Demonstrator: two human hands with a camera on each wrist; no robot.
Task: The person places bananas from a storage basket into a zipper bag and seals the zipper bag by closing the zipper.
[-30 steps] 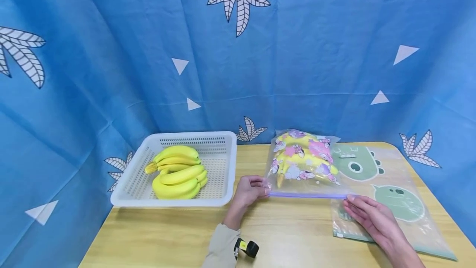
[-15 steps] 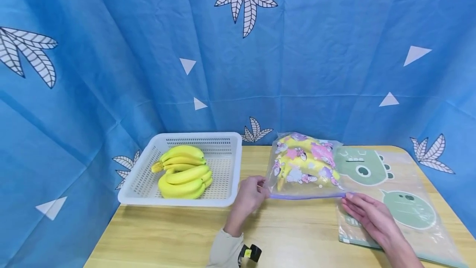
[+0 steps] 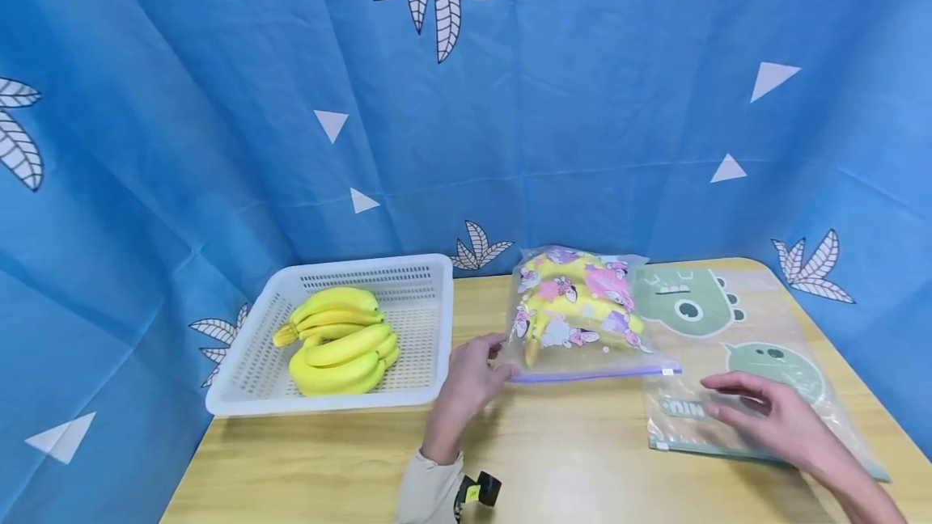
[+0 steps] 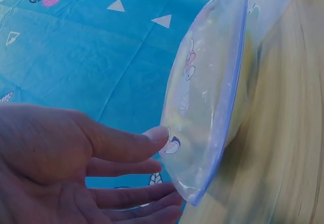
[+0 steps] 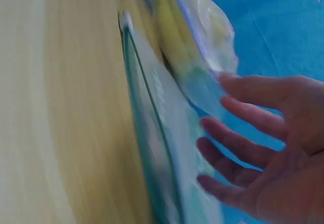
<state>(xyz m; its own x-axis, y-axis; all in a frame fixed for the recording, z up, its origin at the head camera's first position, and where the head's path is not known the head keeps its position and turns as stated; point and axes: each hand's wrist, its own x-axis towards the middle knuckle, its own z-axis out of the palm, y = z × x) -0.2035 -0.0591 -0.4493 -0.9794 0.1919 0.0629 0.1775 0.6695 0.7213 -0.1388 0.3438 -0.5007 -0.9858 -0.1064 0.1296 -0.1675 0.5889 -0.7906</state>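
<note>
Over to the left of the purple-zipped bag (image 3: pixel 582 359), the white basket (image 3: pixel 320 405) sits well apart from it, yellow bananas (image 3: pixel 349 344) lying inside. Next along, the left hand (image 3: pixel 468 382) is right at the bag's near left corner: thumb and fingers relaxed and parted, fingertips up against the plastic, nothing gripped in them. Below that corner, a black device (image 3: pixel 489 489) rides on the wrist by a pale sleeve (image 3: pixel 429 492). Now the bag itself, lying on the wooden table (image 3: pixel 553 459) with its purple zip edge facing the person and yellow fruit (image 3: pixel 539 322) showing through the print; a white slider (image 3: pixel 667 372) is at the zip's right end. Behind it hangs the blue curtain (image 3: pixel 619 103). Just right of the bag, partly overlapped by it, the green-printed bag (image 3: pixel 757 310) lies flat. And here's the right hand (image 3: pixel 772 415), above that green print, apart from the purple-zipped bag, fingers loosely spread and holding nothing.
</note>
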